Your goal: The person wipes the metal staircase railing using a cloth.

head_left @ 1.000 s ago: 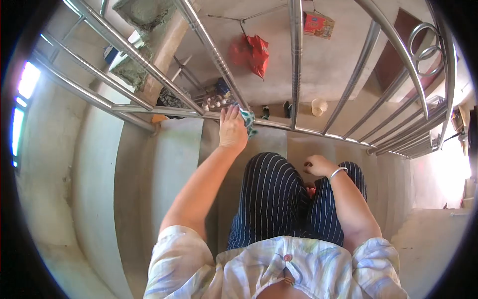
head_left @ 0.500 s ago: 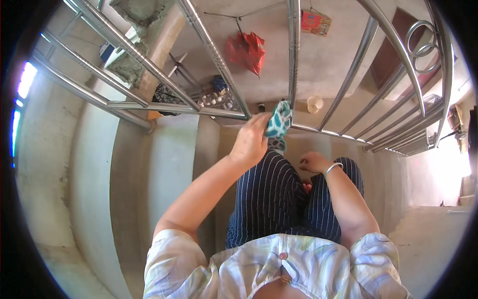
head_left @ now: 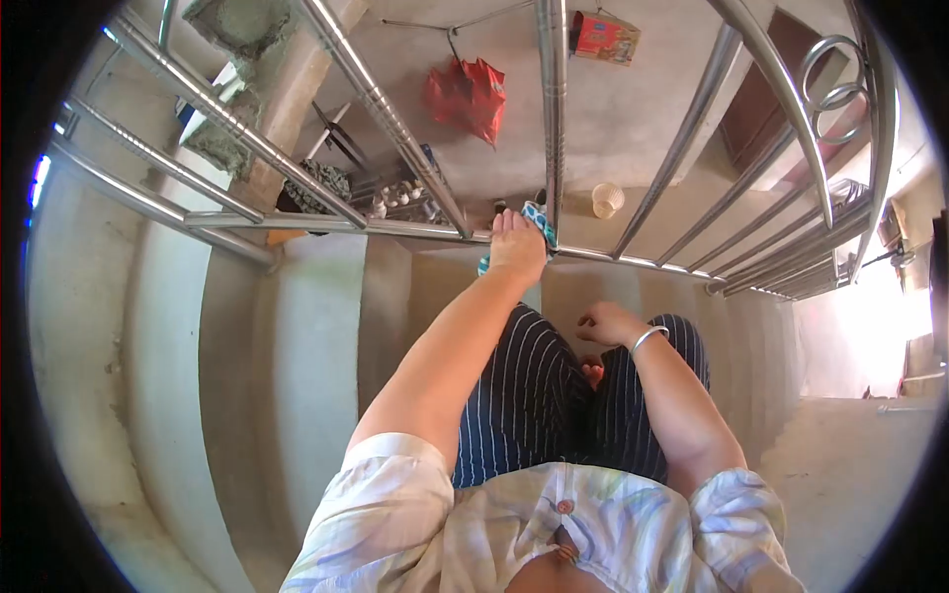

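My left hand [head_left: 518, 247] is closed around a teal and white patterned cloth [head_left: 537, 219] at the railing's lower bar [head_left: 420, 228]. The cloth lies against the bar close to the foot of an upright metal post [head_left: 555, 128]; part of it is hidden under my fingers. My right hand [head_left: 610, 323], a silver bangle [head_left: 649, 339] at its wrist, rests by my knee in dark striped trousers [head_left: 675, 346]. Its fingers are curled in, and I see nothing in them.
I sit on concrete stairs [head_left: 318, 326] beside the metal railing. Beyond it hang a red bag [head_left: 470, 102] and a red box [head_left: 605, 40]. A pale basket [head_left: 607, 201] stands below, with several small items [head_left: 400, 195] on the left. Metal rings [head_left: 840, 97] decorate the railing at right.
My left hand has brought the cloth from the upright post's side down onto the lower bar, and its back now faces up. The right hand stays by the knee. The view has shifted slightly.
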Demonstrator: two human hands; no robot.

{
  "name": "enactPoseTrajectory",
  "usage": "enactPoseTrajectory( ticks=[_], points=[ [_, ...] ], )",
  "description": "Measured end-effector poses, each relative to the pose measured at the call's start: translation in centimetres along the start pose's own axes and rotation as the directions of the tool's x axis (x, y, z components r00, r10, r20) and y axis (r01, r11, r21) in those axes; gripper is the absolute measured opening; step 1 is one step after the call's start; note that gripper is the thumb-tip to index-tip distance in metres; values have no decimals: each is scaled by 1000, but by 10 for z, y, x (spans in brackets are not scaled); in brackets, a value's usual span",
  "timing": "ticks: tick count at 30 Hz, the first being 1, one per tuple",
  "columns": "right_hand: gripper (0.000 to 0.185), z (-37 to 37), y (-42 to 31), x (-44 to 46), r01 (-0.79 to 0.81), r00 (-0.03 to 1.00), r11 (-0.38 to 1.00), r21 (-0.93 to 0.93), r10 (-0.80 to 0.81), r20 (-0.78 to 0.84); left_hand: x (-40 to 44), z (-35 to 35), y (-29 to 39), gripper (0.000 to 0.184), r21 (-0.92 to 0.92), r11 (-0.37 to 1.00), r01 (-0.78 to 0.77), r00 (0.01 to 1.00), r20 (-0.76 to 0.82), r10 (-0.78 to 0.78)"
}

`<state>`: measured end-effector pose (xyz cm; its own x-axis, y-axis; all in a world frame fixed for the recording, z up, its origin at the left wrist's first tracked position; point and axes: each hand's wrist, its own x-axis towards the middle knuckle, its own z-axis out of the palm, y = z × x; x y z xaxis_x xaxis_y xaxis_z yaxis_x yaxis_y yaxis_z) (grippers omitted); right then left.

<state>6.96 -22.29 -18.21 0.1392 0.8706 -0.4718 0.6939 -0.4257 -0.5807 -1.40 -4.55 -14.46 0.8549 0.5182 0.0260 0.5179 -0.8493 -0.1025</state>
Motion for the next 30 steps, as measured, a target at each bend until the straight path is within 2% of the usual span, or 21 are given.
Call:
enactPoseTrajectory(
  ticks=[1, 5, 7, 8, 10, 11, 14, 15, 16, 17, 18, 19, 20, 21, 22, 23, 24, 26, 27, 29, 30],
  points=[
    [31, 0, -1, 1, 0, 1000, 1000, 25, 0, 4, 3, -2, 0, 46, -53, 998, 15, 992, 126, -8],
    [26, 1, 5, 5, 16, 1000, 998, 65, -17, 22, -6, 2, -10, 46, 13, 998, -67, 991, 113, 65],
    [27, 4, 10, 6, 6, 1000, 997, 78, -7, 11, -18, -18, -18, 43, 130, 968, -216, 968, 157, 195],
    [27, 6, 12, 7, 3, 1000, 997, 83, -3, 8, -23, -40, -19, 43, 131, 966, -223, 967, 158, 201],
    [32, 9, 17, 11, 3, 1000, 999, 50, -4, 22, -33, -83, -26, 37, 356, 820, -448, 838, 486, 247],
    [32, 14, 20, 14, 2, 1000, 999, 54, -3, 21, -40, -84, -36, 30, 359, 800, -481, 843, 439, 310],
    [30, 19, 27, 17, 30, 999, 999, 17, -30, -28, -60, -102, -59, 24, 234, 794, -561, 781, 467, 414],
    [30, 19, 26, 17, 30, 998, 999, 43, -28, -51, -64, -105, -70, 24, 243, 790, -563, 781, 469, 412],
    [31, 19, 24, 16, 31, 997, 997, 71, -26, -73, -68, -108, -80, 22, 54, 948, -313, 863, 433, 260],
    [31, 20, 23, 16, 35, 997, 996, 77, -29, -78, -71, -111, -91, 20, -146, 989, -27, 899, 429, 88],
    [31, 20, 23, 16, 25, 998, 998, 53, -22, -54, -73, -131, -102, 20, -394, 877, 275, 887, 457, -72],
    [31, 18, 23, 18, 20, 999, 999, 25, -19, -29, -76, -153, -112, 20, -586, 616, 526, 827, 520, -213],
    [31, 14, 19, 17, 34, 999, 999, 20, -33, -33, -82, -179, -116, 23, -783, 327, 529, 838, 423, -345],
    [31, 10, 15, 12, 79, 996, 997, 9, -78, -33, -88, -206, -117, 26, -910, 21, 415, 797, 352, -490],
    [30, 9, 13, 9, 123, 992, 992, -5, -123, -34, -92, -228, -118, 29, -977, -168, 131, 756, 208, -620],
    [29, 13, 17, 14, 117, 992, 993, -7, -117, -36, -89, -239, -137, 28, -952, -248, -179, 791, 10, -612],
    [29, 16, 20, 14, 127, 991, 992, -15, -128, -44, -85, -266, -140, 25, -881, -324, -345, 768, -66, -637],
    [29, 20, 22, 15, 102, 990, 995, -13, -103, -93, -77, -307, -137, 23, -771, -223, -596, 710, -377, -595],
    [30, 16, 17, 13, 103, 994, 994, -29, -105, -38, -69, -322, -137, 22, -706, -148, -692, 649, -520, -555],
    [31, 16, 16, 14, 85, 996, 996, -39, -86, -28, -51, -347, -129, 26, -717, -47, -696, 654, -605, -454],
    [32, 16, 16, 14, 57, 998, 998, -39, -57, -12, -41, -356, -115, 25, -701, 105, -706, 594, -666, -451]
  ],
)
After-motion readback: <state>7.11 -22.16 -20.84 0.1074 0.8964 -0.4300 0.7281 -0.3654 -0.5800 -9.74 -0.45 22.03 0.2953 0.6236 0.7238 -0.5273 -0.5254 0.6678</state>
